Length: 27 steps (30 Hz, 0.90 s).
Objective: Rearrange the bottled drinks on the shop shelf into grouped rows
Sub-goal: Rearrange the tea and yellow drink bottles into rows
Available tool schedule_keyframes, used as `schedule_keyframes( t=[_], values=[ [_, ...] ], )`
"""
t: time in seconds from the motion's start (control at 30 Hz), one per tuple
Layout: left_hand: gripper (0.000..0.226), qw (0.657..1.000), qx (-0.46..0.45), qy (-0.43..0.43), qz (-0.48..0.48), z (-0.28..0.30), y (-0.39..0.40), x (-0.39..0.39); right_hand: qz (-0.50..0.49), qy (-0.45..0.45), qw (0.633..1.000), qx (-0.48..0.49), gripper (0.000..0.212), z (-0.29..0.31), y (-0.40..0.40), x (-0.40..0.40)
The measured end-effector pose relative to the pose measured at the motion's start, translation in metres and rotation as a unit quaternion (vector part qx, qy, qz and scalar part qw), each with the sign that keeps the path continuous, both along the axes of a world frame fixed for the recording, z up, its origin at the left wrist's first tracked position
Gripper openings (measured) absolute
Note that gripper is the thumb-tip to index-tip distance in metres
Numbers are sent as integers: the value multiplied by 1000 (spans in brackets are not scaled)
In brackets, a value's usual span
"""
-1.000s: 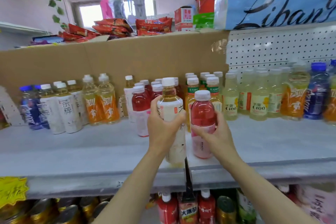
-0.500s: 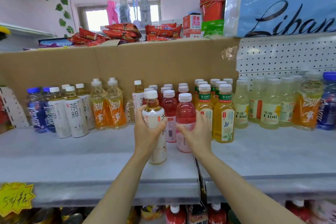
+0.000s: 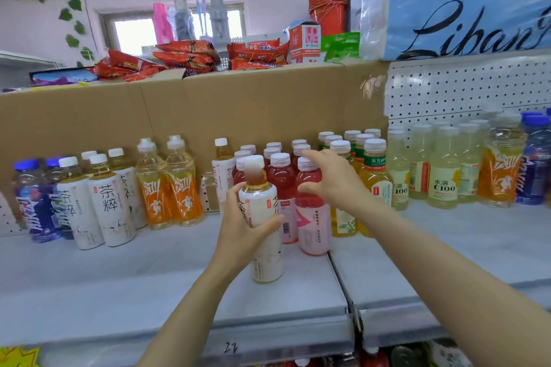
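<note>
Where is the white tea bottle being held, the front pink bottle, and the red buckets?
white tea bottle (image 3: 260, 202), head view, on its white label above the fingers.
front pink bottle (image 3: 313, 226), head view, on its pink label.
red buckets (image 3: 329, 9), head view, on the stack's side wall.

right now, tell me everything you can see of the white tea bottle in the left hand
The white tea bottle looks like clear plastic, with amber liquid at the neck, a white cap and a white wrap label bearing dark characters. It stands about upright, its base at the grey shelf. The left hand grips its middle; pink bottles stand just behind.
</note>
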<state>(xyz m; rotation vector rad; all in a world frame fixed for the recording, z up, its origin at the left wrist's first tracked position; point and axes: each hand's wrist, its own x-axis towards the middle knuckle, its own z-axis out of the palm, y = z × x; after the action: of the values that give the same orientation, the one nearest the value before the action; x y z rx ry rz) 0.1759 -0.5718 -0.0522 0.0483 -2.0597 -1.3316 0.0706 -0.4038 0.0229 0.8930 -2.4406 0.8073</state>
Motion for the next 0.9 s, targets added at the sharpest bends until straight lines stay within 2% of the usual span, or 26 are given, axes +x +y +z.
schedule_keyframes(
  t=[0.07,0.27,0.57,0.67,0.8,0.9],
  values=[
    [79,1000,-3,-8,-20,0,-3,0,-14,-21,1000,-15,75,5,-3,-1],
    [76,999,-11,2,-52,-4,-7,-2,-92,-5,994,-51,71,-2,-20,-10],
    [82,999,-1,1,-43,-1,-5,0,-109,-22,991,-74,69,-6,-39,-19],
    [79,999,-13,3,-48,6,-10,3,-86,-31,995,-46,70,-3,-35,-20],
    [65,996,-11,89,2,33,-37,4,-77,-24,996,38,78,6,-28,-20],
    [91,995,-85,49,-3,51,-50,3,-74,-23,997,26,75,5,-29,-21]
  ],
)
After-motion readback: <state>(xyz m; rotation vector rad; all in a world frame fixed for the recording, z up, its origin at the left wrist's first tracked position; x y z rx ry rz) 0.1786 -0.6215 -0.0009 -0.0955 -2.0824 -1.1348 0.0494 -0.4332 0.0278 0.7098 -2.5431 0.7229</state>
